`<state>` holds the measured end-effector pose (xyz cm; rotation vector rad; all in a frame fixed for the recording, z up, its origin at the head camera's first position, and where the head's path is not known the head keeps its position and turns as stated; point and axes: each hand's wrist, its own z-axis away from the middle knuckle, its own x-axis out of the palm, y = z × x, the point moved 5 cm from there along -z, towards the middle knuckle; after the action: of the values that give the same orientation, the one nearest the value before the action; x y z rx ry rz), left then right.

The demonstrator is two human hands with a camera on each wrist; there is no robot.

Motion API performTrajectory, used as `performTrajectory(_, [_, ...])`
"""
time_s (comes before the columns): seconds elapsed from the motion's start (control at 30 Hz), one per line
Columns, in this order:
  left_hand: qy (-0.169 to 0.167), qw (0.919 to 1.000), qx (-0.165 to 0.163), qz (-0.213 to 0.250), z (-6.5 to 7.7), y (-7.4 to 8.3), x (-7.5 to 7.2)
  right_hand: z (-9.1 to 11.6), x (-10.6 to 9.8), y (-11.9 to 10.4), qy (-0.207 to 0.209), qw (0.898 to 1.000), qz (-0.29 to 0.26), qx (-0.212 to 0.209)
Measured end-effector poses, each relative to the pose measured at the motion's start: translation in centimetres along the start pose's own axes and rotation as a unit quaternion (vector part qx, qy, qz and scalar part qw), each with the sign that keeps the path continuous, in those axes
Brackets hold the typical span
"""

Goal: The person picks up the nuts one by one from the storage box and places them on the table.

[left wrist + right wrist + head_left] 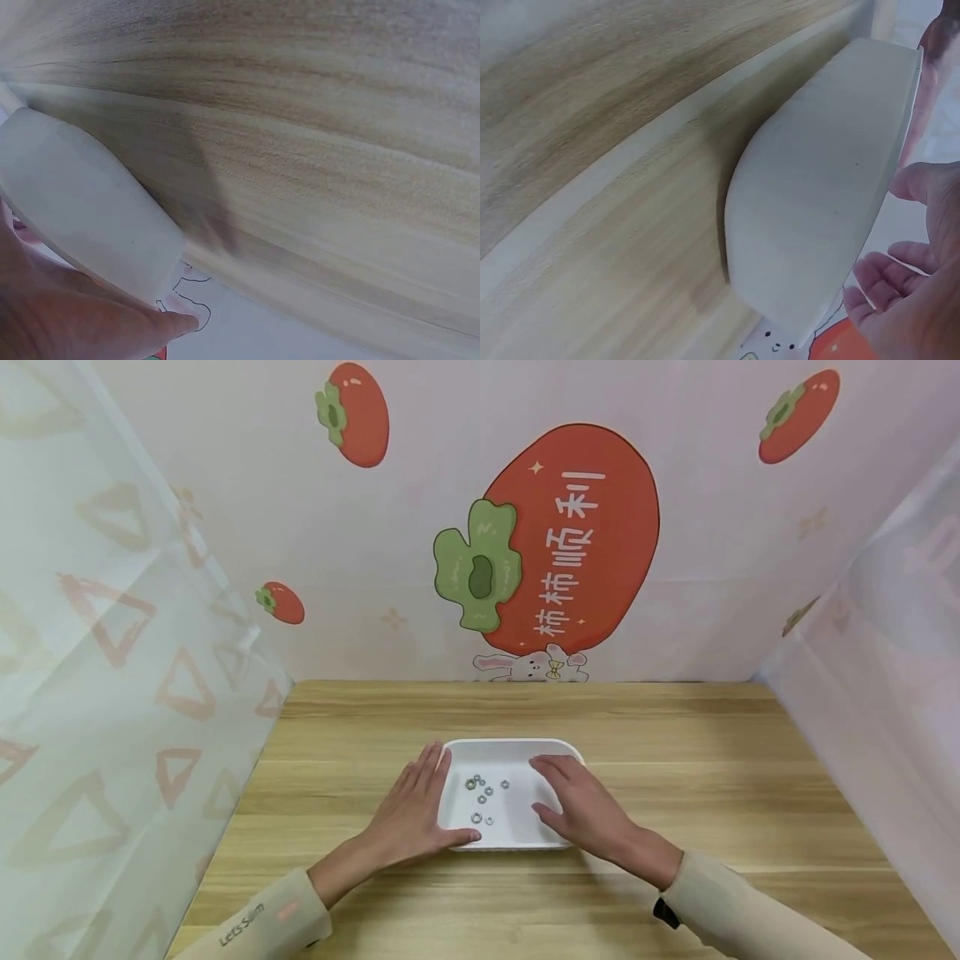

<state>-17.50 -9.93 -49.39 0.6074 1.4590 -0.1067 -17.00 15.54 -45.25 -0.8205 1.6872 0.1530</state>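
A white rectangular tray (517, 831) sits on the wooden table, with several small metal rings that look like nuts (477, 818) lying mostly in its left half. One of them is yellowish. My left hand (411, 814) rests against the tray's left side, fingers straight and thumb reaching over the near left corner. Over the tray's right end is my right hand (592, 810), its fingers slightly bent, thumb apart and nothing between them. Both wrist views show the outer tray wall, with the left hand (75, 319) and right hand (915, 292) by the rim.
The wooden table (360, 718) extends around the tray on all sides. A pale cloth backdrop (225, 460) printed with persimmons rises at the back, and similar cloth hangs at left and right.
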Motion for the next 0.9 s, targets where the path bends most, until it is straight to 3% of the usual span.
performTrajectory(0.37, [-0.003,0.9999,-0.002,-0.013,-0.2,0.4,0.2,-1.6,1.8,-1.4,-0.072,0.995,-0.062,0.030])
performTrajectory(0.63, [0.007,0.9992,0.004,-0.040,-0.3,0.7,0.3,-2.1,3.5,-1.9,-0.081,0.995,-0.057,0.018])
performTrajectory(0.9, [0.007,0.9985,0.007,-0.055,-0.4,0.8,0.2,-2.7,4.6,-2.1,-0.088,0.993,-0.069,0.038])
